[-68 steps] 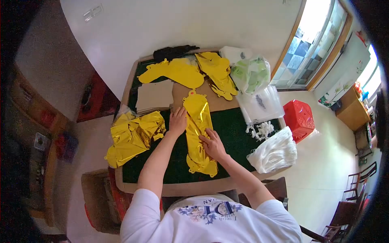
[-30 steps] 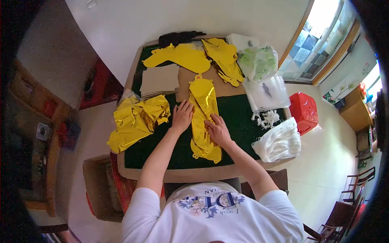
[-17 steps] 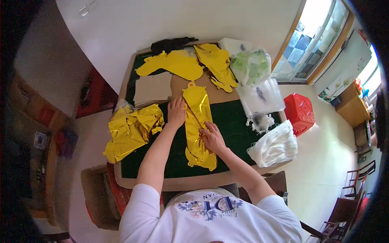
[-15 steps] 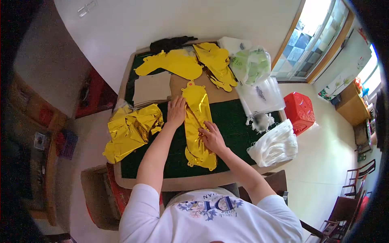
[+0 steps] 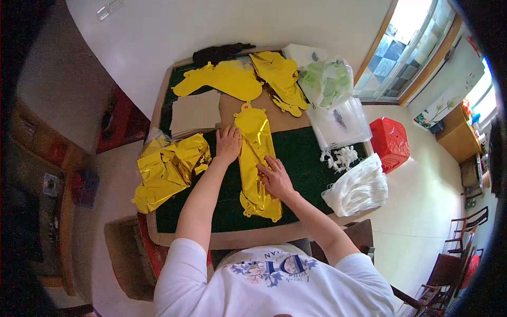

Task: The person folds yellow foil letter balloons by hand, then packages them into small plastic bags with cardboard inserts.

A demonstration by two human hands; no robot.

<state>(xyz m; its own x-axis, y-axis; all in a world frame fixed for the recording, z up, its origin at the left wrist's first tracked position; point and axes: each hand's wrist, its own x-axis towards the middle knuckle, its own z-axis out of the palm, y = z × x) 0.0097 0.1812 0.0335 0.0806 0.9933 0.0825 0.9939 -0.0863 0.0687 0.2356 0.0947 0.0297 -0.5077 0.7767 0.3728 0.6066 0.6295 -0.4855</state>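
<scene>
A shiny gold foil balloon (image 5: 252, 138), flat and folded lengthwise, lies on the dark green table cover in front of me. My left hand (image 5: 228, 144) rests along its left edge, fingers stretched out. On the lower right part of the foil lies my right hand (image 5: 275, 177), its fingers spread. To the left is a crumpled heap of gold foil balloons (image 5: 171, 170). Farther back are a flat gold foil balloon (image 5: 219, 79) and a partly folded stack of gold foil (image 5: 281, 79).
Grey-brown cardboard sheets (image 5: 196, 112) sit behind my left hand. On the right are clear plastic bags (image 5: 339, 122), a green-printed bag (image 5: 327, 83), small white pieces (image 5: 340, 158) and a bundle of white string (image 5: 359, 187). A red stool (image 5: 390, 143) stands beyond the table's right edge.
The whole view has shifted slightly. A dark round blur over the small white pieces at right is gone. Both hands stay almost where they were on the foil.
</scene>
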